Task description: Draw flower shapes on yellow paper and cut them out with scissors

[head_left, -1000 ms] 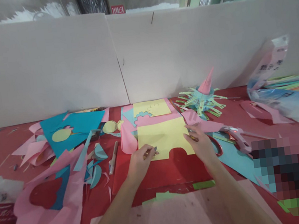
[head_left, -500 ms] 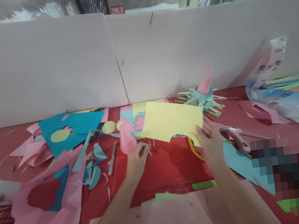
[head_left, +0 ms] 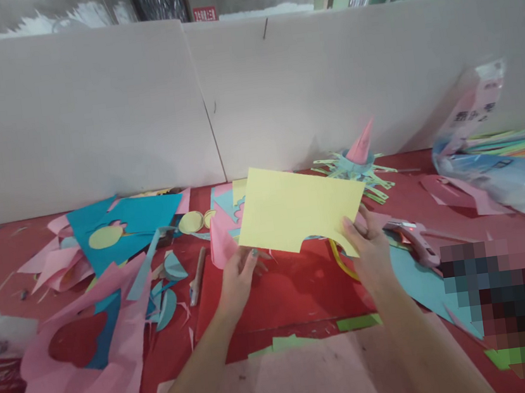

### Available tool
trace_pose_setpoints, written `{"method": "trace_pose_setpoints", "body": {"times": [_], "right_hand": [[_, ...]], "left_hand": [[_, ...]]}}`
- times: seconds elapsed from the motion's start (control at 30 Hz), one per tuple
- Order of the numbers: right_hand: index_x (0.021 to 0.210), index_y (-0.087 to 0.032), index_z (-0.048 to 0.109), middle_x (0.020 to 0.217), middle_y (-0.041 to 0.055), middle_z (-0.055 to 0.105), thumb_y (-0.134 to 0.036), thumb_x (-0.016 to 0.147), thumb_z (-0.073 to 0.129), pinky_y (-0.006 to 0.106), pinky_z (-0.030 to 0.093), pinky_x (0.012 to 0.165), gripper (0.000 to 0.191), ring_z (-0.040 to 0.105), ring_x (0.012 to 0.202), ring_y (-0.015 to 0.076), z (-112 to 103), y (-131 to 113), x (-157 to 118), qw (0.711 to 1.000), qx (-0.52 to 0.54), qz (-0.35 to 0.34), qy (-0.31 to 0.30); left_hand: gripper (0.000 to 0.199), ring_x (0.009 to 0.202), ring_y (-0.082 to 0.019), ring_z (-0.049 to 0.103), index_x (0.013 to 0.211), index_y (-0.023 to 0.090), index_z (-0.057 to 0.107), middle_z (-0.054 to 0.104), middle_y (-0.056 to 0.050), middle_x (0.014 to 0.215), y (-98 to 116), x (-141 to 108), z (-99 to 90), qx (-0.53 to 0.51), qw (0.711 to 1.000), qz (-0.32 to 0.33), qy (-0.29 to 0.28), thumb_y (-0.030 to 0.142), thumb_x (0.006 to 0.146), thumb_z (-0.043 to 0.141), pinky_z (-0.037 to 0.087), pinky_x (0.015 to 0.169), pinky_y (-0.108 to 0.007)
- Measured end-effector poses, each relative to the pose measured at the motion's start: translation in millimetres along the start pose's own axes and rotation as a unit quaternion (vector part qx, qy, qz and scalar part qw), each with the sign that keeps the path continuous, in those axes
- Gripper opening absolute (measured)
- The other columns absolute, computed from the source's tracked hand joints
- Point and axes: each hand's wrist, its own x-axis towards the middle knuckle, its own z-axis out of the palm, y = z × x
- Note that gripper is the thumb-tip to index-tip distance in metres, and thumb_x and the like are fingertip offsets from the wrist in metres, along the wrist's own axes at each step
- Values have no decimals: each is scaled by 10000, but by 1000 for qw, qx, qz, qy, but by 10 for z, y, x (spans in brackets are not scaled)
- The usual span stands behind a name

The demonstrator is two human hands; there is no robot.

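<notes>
A yellow paper sheet [head_left: 299, 208] with a curved cut-out in its lower edge is raised over the red board [head_left: 279, 296]. My right hand [head_left: 368, 238] pinches its lower right corner, thumb in front. At the lower left corner, my left hand [head_left: 241, 275] has its thumb against the sheet, and its other fingers show partly below the edge. Just behind my left hand stands a pink paper cone [head_left: 221, 243]. Part of a yellow curved handle [head_left: 342, 262] shows beneath the sheet, beside my right hand.
A pink glue gun [head_left: 419, 244] lies right of my right hand. Behind it is a pink cone on a fringed paper piece [head_left: 359, 165]. Pink and blue scraps [head_left: 166, 307] and a pen-like tool [head_left: 198, 276] lie left. A white panel [head_left: 325, 80] stands at the back.
The yellow sheet has risen and shifted slightly, tilting toward the view. My left hand has moved to its lower left corner and now touches it; my right hand keeps its grip.
</notes>
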Motion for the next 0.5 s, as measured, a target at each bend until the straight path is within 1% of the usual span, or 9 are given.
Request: {"method": "trace_pose_setpoints", "body": {"times": [0.1,0.13,0.2,0.27,0.37,0.5], "right_hand": [[1269,-264,404,970,32,661,-297,721,640,367,482,792,598,615,892,204,-10,15,-5,999,-3,10,-44],[1252,-265,424,956,34,663,-298,725,637,367,487,776,570,620,872,204,-9,19,-7,998,-4,13,-57],[1196,-255,481,924,36,665,-301,725,636,361,493,748,498,623,841,202,-8,28,-7,997,-11,14,-69],[1110,-231,544,913,42,663,-304,720,641,347,493,731,409,620,829,199,-15,46,3,998,-22,8,-62],[989,-201,597,919,51,655,-313,717,640,316,492,698,298,615,820,195,-52,91,35,998,-34,1,-47],[939,-205,619,927,45,652,-361,726,613,265,482,665,264,609,819,179,-93,132,57,997,-67,6,-27]], "left_hand": [[476,575,-148,581,675,147,612,625,-40,587,13,-33,-16,2,999,-9,48,466,847,305,467,591,-258],[485,570,-150,580,648,151,605,614,-35,559,21,-43,-18,8,998,-14,65,474,846,303,464,581,-255],[430,556,-152,578,654,155,595,605,-22,537,41,-55,-13,25,996,-18,82,469,830,360,459,559,-251],[356,544,-150,578,676,155,589,606,-12,531,61,-52,-2,43,996,-19,80,442,810,428,461,558,-248],[315,506,-140,571,709,150,584,615,-7,533,76,-30,14,47,996,-30,68,415,809,446,465,557,-246],[302,491,-140,571,734,148,580,618,-7,527,67,3,7,54,995,-36,75,405,812,440,463,541,-244]]}}
